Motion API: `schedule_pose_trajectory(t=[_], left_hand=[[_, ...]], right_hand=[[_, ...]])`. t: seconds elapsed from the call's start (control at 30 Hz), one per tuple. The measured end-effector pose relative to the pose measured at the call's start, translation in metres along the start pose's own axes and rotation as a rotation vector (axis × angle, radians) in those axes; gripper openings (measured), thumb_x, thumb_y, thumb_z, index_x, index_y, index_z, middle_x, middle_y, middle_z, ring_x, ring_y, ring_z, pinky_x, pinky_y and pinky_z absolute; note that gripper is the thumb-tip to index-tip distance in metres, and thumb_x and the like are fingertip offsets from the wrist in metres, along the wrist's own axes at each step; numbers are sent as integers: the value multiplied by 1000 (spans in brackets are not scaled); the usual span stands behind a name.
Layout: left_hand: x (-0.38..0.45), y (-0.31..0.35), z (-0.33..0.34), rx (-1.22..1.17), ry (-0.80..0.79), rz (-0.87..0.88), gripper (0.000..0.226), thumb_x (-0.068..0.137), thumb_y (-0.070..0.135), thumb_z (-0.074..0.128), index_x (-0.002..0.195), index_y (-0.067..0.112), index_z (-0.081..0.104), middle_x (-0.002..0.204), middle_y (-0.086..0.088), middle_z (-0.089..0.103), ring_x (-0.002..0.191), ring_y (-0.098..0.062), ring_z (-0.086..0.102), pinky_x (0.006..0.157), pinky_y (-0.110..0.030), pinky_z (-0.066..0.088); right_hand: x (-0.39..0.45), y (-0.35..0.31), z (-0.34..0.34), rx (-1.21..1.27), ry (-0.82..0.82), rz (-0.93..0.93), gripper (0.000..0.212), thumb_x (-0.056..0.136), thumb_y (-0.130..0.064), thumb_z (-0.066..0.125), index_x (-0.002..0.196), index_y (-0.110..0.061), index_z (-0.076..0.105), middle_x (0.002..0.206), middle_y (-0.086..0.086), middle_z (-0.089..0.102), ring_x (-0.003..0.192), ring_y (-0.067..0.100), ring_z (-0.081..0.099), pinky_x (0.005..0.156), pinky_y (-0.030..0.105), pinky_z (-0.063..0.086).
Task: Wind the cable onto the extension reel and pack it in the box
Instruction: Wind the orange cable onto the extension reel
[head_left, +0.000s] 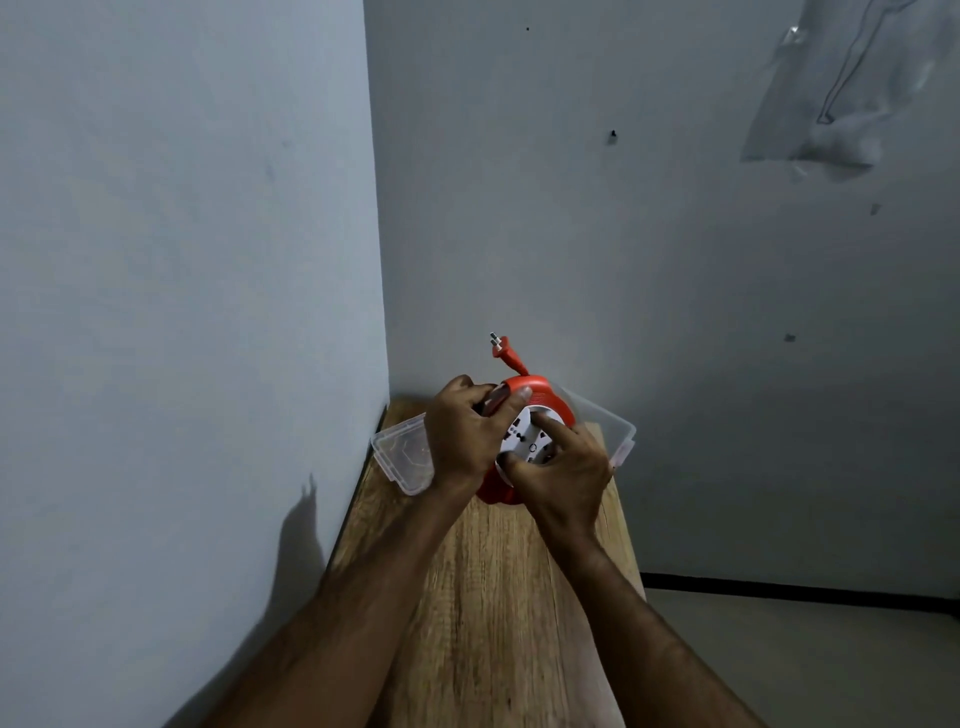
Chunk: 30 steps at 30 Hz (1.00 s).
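The orange extension reel (535, 415) is held up just above the far end of the wooden table (498, 597), tilted so that its white socket face (527, 441) is turned toward the camera. Its rim is gripped from the left side by the left hand (462, 441), with the thumb laid over the upper orange edge and the fingers wrapped behind. The white face is pinched from the near right by the right hand (563, 467), whose curled fingers (550, 431) are pressed on the disc. A short length of orange cable (514, 366) is seen rising from the top of the reel, ended by the plug (498, 345) with its metal pins pointed up and to the far left. Behind the reel and hands, a clear plastic box (405, 457) is set on the table, its parts showing to the left and to the right of the hands. Grey walls (182, 260) meet in a corner beyond the table.
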<state>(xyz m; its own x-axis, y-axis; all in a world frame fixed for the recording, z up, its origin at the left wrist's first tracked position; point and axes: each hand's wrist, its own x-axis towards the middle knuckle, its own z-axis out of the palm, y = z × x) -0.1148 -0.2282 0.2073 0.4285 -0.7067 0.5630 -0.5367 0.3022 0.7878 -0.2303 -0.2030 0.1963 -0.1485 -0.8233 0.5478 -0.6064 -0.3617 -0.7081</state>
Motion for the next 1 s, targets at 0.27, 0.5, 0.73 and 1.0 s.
schedule_pose_trajectory(t=[0.27, 0.5, 0.73, 1.0], left_hand=[[-1, -2, 1, 16, -14, 29, 42, 82, 54, 73, 89, 13, 79, 74, 2, 71, 63, -7, 61, 57, -19, 49], [-7, -6, 2, -7, -17, -6, 42, 82, 55, 73, 88, 14, 79, 75, 2, 72, 64, -7, 63, 58, -28, 57], [-2, -10, -3, -80, 17, -136, 37, 83, 49, 77, 72, 14, 74, 63, 4, 67, 58, -10, 63, 51, -29, 52], [-5, -14, -5, -202, -3, -377, 39, 85, 49, 75, 72, 12, 73, 65, 8, 72, 60, -10, 70, 50, -16, 49]], right_hand=[[-5, -5, 6, 130, 112, 144, 56, 63, -26, 90, 116, -14, 73, 105, 6, 76, 84, 17, 73, 73, 31, 62], [-10, 3, 6, 117, 96, 115, 57, 66, -33, 88, 118, -18, 72, 106, 2, 76, 83, 13, 72, 73, 28, 62], [-6, 9, -15, 81, 59, -139, 33, 82, -32, 80, 108, -14, 72, 86, -8, 68, 68, 2, 62, 61, 23, 57], [12, 32, -13, 534, 129, 337, 39, 91, -27, 71, 128, -16, 63, 116, -5, 66, 106, 11, 65, 79, 18, 56]])
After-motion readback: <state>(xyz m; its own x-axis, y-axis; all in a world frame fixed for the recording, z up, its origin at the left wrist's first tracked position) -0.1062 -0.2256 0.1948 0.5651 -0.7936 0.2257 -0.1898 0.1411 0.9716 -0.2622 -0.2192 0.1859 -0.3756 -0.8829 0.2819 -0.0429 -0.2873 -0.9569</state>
